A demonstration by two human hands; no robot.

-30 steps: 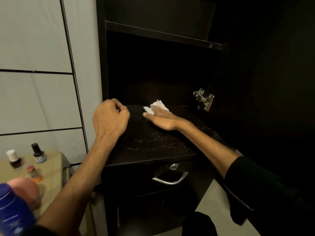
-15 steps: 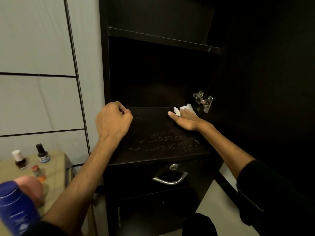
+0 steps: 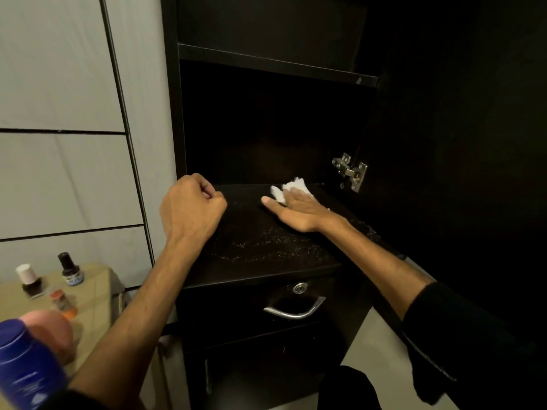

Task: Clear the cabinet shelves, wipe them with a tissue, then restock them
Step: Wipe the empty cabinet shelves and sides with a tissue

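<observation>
Head view: the right hand (image 3: pixel 299 210) lies flat, fingers straight, on a crumpled white tissue (image 3: pixel 291 189) near the back right of the dark lower shelf (image 3: pixel 266 261), pressing it down rather than pinching it. The left hand (image 3: pixel 191 210) is curled into a fist holding nothing that shows, and sits at the shelf's left edge beside the cabinet's side wall (image 3: pixel 173 113). Pale specks of dust or crumbs (image 3: pixel 266 247) are scattered across the front half of the shelf, in front of the tissue, so the wiping step looks partly done at best. To do it well, I would keep the palm flat and draw the tissue in overlapping passes from the back wall toward the front lip, gathering the specks into one line instead of spreading them; the corner under the metal hinge (image 3: pixel 350 173) probably needs a fingertip behind the tissue. The upper shelf (image 3: pixel 278 65) is bare as far as the dim light allows, and whether it has been wiped cannot be told. Off to the left, small bottles (image 3: pixel 69 269) and a blue container (image 3: pixel 26 365) stand on a beige side table (image 3: pixel 94 288), probably awaiting restocking. Below the shelf is a drawer with a chrome handle (image 3: pixel 294 310).
</observation>
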